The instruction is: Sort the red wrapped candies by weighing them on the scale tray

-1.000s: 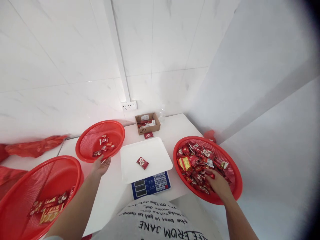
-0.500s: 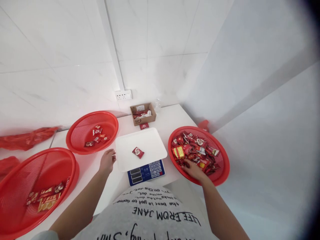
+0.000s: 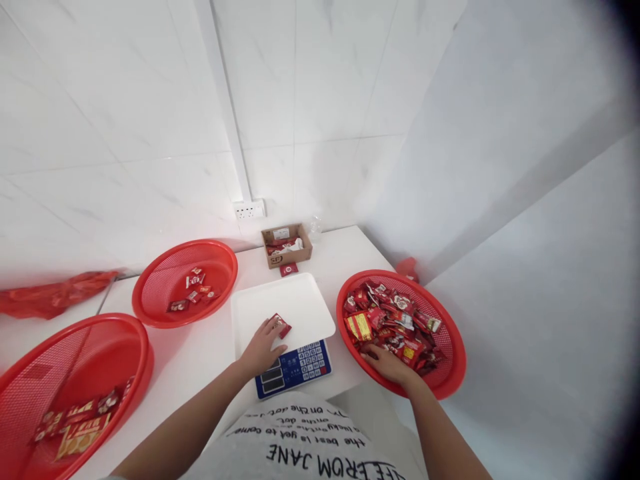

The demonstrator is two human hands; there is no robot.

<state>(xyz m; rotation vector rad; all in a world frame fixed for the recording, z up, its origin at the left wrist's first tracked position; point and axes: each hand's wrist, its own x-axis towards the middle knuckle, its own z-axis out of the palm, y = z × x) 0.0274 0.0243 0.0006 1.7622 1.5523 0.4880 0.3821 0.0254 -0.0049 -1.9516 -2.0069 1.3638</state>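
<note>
My left hand point(image 3: 261, 350) reaches over the white weighing tray point(image 3: 310, 303), fingertips on a small red snack packet point(image 3: 283, 326). Its fingers are stretched out and the thumb stands apart, so the hand is open and partly hides the packet. Below the tray shows the scale's blue keypad panel point(image 3: 293, 370). My right hand point(image 3: 387, 365) rests inside the near left side of a red mesh basket point(image 3: 453, 333), against a heap of mostly red snack packets point(image 3: 395, 320). Its fingers look loosely extended, with nothing visibly gripped; the tips are partly hidden.
To the left stand two more red baskets, a far one point(image 3: 150, 293) and a near one point(image 3: 135, 333), each with a few packets. A small cardboard box point(image 3: 290, 257) sits at the back, a red packet point(image 3: 289, 270) before it. Red plastic bags point(image 3: 60, 293) lie far left.
My left hand has moved right from beside the tray onto the red packet. My right hand stays in the basket with little movement. The view has tilted slightly upward.
</note>
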